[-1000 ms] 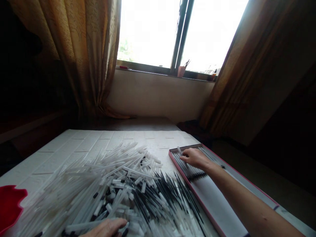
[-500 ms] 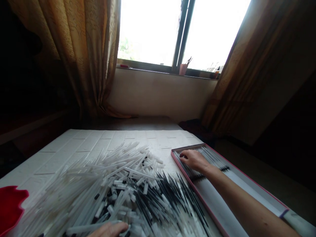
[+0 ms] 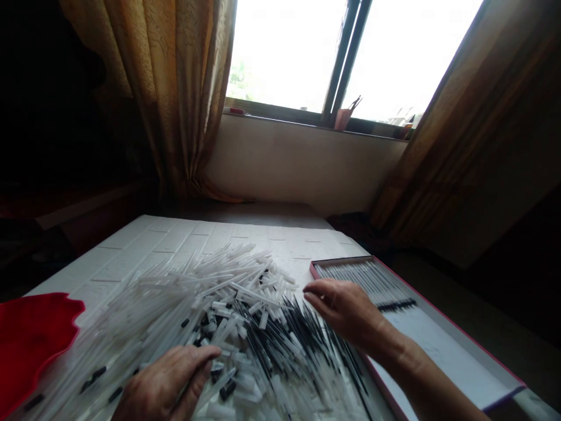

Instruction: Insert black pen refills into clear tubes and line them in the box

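A large heap of clear pen barrels (image 3: 144,316), small clear pen caps (image 3: 245,383) and dark pen refills (image 3: 274,345) covers the table. My left hand (image 3: 169,380) is at the heap's near side, just left of the caps. Its thumb and forefinger are apart, with nothing visible between them. My right hand (image 3: 346,304) hovers above the refills, beside the left rim of a shallow red-edged box (image 3: 460,339). Its fingers point left and seem slightly parted, with nothing visible in them. A row of assembled-looking pens (image 3: 368,280) lies side by side at the box's far end.
A red scalloped container (image 3: 39,345) is at the left. The table (image 3: 175,234) has a white brick-patterned cover. Behind it are a wall, a curtain (image 3: 193,88) and a window, with a pink cup (image 3: 343,118) of thin sticks on the sill.
My right hand has come out of the box, moving left and toward me over the refills. More of my left hand has come into view. The camera view has shifted.
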`<action>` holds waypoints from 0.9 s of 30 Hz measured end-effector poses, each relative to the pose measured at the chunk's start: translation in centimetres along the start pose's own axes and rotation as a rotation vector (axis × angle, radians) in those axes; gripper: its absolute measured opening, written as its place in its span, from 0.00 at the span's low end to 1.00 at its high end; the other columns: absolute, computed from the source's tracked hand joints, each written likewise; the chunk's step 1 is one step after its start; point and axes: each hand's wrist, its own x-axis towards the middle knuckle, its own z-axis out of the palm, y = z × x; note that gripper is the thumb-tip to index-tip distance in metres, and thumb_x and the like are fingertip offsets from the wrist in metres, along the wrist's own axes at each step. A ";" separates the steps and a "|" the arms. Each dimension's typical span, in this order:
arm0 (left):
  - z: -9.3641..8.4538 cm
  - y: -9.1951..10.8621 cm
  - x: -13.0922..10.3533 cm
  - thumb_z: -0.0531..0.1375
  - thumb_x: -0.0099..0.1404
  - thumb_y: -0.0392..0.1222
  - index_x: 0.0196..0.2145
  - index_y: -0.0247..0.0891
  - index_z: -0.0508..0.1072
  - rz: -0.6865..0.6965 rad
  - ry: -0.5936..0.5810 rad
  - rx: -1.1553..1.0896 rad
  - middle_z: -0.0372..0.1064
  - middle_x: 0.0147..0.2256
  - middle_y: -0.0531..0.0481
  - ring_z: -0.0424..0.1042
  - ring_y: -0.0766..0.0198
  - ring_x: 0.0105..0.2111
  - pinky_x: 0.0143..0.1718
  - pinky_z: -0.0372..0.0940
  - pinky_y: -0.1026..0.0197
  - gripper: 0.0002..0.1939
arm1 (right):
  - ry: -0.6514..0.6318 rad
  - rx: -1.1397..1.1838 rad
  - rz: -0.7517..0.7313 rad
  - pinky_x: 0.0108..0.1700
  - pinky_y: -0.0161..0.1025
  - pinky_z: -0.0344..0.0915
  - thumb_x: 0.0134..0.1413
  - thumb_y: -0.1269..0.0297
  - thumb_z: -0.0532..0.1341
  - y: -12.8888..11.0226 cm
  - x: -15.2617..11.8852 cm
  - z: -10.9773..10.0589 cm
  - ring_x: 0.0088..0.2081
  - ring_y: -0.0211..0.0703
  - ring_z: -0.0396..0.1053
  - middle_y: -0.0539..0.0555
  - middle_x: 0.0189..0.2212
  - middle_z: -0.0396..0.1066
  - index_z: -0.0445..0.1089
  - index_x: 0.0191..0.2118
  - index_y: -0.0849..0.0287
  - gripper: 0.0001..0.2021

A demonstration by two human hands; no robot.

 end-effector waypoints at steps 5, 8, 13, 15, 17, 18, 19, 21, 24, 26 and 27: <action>-0.3 -0.3 0.4 0.53 0.76 0.49 0.47 0.47 0.74 -0.022 0.006 0.055 0.80 0.37 0.56 0.81 0.69 0.36 0.40 0.70 0.72 0.12 | 0.018 0.196 -0.171 0.33 0.34 0.62 0.63 0.66 0.60 -3.6 -2.1 3.5 0.31 0.41 0.75 0.50 0.30 0.77 0.78 0.33 0.53 0.10; -0.4 -0.6 0.4 0.52 0.76 0.45 0.48 0.45 0.72 -0.064 0.010 0.032 0.78 0.37 0.54 0.79 0.66 0.37 0.40 0.68 0.67 0.10 | 0.065 0.260 -0.206 0.33 0.34 0.61 0.63 0.67 0.59 -3.9 -2.5 5.4 0.30 0.42 0.76 0.51 0.29 0.77 0.77 0.33 0.55 0.10; -0.8 0.7 0.5 0.59 0.70 0.41 0.36 0.46 0.72 -0.063 -0.165 0.012 0.73 0.34 0.55 0.74 0.61 0.36 0.39 0.65 0.60 0.04 | 0.135 0.335 -0.251 0.32 0.35 0.62 0.64 0.66 0.57 -2.9 -2.8 6.9 0.29 0.43 0.76 0.52 0.29 0.77 0.77 0.35 0.56 0.11; -0.8 1.7 0.5 0.65 0.64 0.42 0.31 0.45 0.72 -0.035 -0.257 0.039 0.72 0.34 0.54 0.72 0.58 0.38 0.40 0.63 0.57 0.05 | 0.167 0.368 -0.250 0.33 0.36 0.64 0.65 0.65 0.56 -2.3 -2.7 7.1 0.30 0.44 0.76 0.53 0.30 0.78 0.77 0.37 0.56 0.12; -0.7 2.6 0.5 0.71 0.56 0.40 0.31 0.44 0.72 -0.017 -0.315 0.101 0.72 0.36 0.53 0.71 0.54 0.39 0.42 0.62 0.53 0.10 | 0.182 0.381 -0.250 0.34 0.36 0.65 0.65 0.64 0.56 -1.9 -2.6 7.2 0.31 0.45 0.77 0.54 0.31 0.78 0.77 0.37 0.57 0.12; -0.6 2.9 0.5 0.72 0.54 0.38 0.31 0.43 0.72 -0.012 -0.330 0.138 0.73 0.36 0.52 0.71 0.53 0.40 0.43 0.61 0.52 0.12 | 0.182 0.381 -0.249 0.35 0.36 0.66 0.65 0.65 0.56 -1.7 -2.5 7.3 0.32 0.46 0.77 0.55 0.31 0.78 0.77 0.37 0.58 0.12; -0.6 3.2 0.5 0.72 0.52 0.36 0.31 0.43 0.72 -0.013 -0.332 0.169 0.73 0.36 0.52 0.71 0.52 0.40 0.43 0.61 0.52 0.13 | 0.181 0.379 -0.247 0.35 0.36 0.66 0.65 0.65 0.56 -1.6 -2.4 7.4 0.32 0.46 0.77 0.55 0.31 0.78 0.77 0.38 0.58 0.12; -0.5 3.6 0.5 0.71 0.51 0.31 0.31 0.43 0.73 -0.026 -0.331 0.202 0.73 0.37 0.51 0.70 0.51 0.40 0.44 0.60 0.50 0.13 | 0.177 0.371 -0.243 0.37 0.36 0.67 0.65 0.65 0.56 -1.5 -2.3 7.4 0.33 0.46 0.78 0.55 0.32 0.79 0.77 0.38 0.58 0.12; -0.4 3.8 0.4 0.67 0.53 0.30 0.31 0.42 0.73 -0.070 -0.359 0.190 0.73 0.37 0.49 0.70 0.49 0.41 0.45 0.60 0.48 0.10 | 0.174 0.352 -0.240 0.37 0.36 0.67 0.65 0.65 0.56 -1.5 -2.3 7.5 0.33 0.46 0.78 0.55 0.32 0.79 0.77 0.37 0.57 0.12; -0.2 3.7 0.1 0.65 0.56 0.31 0.31 0.42 0.74 -0.109 -0.385 0.160 0.72 0.37 0.47 0.69 0.48 0.40 0.45 0.59 0.47 0.07 | 0.175 0.337 -0.234 0.36 0.36 0.66 0.65 0.65 0.56 -1.7 -2.2 7.5 0.33 0.47 0.78 0.54 0.32 0.79 0.78 0.37 0.57 0.12; -0.1 3.7 0.0 0.64 0.57 0.32 0.31 0.42 0.74 -0.126 -0.390 0.143 0.72 0.37 0.47 0.69 0.48 0.40 0.44 0.58 0.46 0.06 | 0.175 0.328 -0.229 0.36 0.37 0.66 0.64 0.66 0.56 -1.8 -2.2 7.6 0.34 0.47 0.78 0.54 0.32 0.79 0.78 0.38 0.56 0.11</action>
